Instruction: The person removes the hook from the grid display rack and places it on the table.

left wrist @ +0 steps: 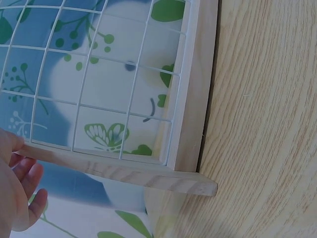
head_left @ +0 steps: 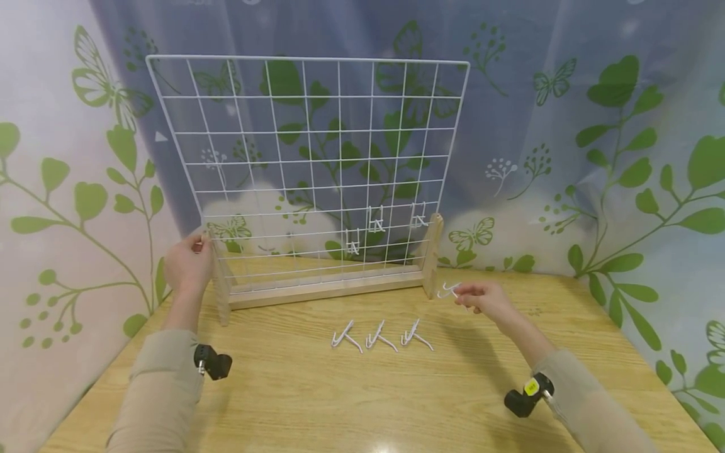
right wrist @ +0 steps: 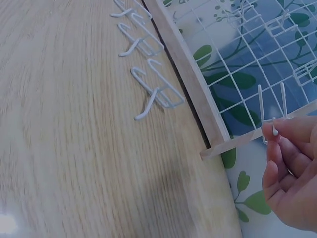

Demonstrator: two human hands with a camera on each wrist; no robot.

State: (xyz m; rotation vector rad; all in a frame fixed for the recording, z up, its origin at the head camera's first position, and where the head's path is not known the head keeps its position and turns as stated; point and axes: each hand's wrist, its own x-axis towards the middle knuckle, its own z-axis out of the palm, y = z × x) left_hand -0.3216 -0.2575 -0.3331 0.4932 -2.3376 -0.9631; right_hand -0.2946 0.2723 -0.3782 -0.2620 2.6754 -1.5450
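A white wire grid panel [head_left: 308, 60] stands upright in a wooden stand [head_left: 328, 287]. My left hand [head_left: 188, 264] holds the top of the stand's left post, thumb and fingertips at its end in the left wrist view. Off the right post, my right hand [head_left: 491, 302] pinches a white wire hook [right wrist: 260, 101], its two prongs pointing up past the fingertips in the right wrist view. Three similar hooks hang on the grid's lower right part, among them a middle one [head_left: 376, 224]. Three more lie in a row on the table, the closest to the right wrist camera being this hook [right wrist: 153, 94].
The wood-grain table [head_left: 272, 390] reaches back to a curtain [head_left: 527, 207] printed with leaves and butterflies, close behind the grid. Black cameras are worn on both sleeves, one on the left wrist [head_left: 214, 363] and one on the right [head_left: 523, 399].
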